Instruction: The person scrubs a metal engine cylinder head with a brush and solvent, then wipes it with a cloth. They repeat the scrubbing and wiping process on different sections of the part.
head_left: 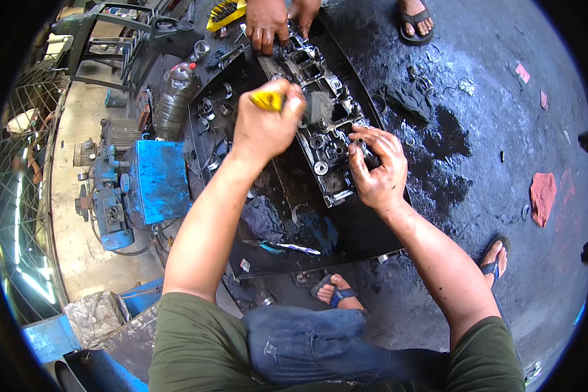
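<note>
An oily metal engine cylinder head lies slantwise in a dark, shallow tray. My left hand is closed around a yellow-handled brush over the head's middle. The brush's grey working end is blurred against the metal. At the near right side of the cylinder head, my right hand grips its edge, with fingers curled over the top and thumb on the near side. Both hands are stained with black grease. Another person's hands touch the far end of the cylinder head.
A yellow brush with dark bristles lies at the far left. Bearing shells, a dark rag and a toothbrush are in the tray. Left stand a bottle and a blue machine. A cloth lies on the oily floor.
</note>
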`<action>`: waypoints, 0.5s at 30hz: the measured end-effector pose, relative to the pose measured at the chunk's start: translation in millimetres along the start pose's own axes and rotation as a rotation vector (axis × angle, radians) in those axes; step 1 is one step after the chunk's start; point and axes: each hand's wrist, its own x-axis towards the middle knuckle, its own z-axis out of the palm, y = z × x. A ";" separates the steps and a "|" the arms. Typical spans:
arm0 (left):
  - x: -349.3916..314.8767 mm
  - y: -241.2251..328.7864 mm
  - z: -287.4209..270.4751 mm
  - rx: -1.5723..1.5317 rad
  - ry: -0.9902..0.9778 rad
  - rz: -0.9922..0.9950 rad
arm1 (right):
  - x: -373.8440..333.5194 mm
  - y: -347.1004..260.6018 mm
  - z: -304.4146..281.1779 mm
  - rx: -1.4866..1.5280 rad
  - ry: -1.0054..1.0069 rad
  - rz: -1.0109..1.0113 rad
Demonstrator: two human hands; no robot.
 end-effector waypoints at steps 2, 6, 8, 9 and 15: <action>-1.6 -5.1 1.7 0.159 -0.013 -0.046 | -0.4 0.4 -0.5 -0.004 -0.007 -0.004; -2.2 -6.0 -5.1 0.007 -0.066 -0.167 | -1.3 0.3 -0.7 -0.003 -0.007 0.002; -5.0 -0.3 -13.1 0.039 0.094 -0.279 | -0.8 -0.1 -0.8 0.001 -0.007 -0.008; -5.9 2.2 -17.0 -0.025 0.191 -0.284 | -0.1 0.1 -0.7 0.000 -0.004 -0.011; -19.5 -15.6 -34.5 0.102 0.281 -0.215 | 0.5 -1.8 -1.1 -0.001 -0.024 0.001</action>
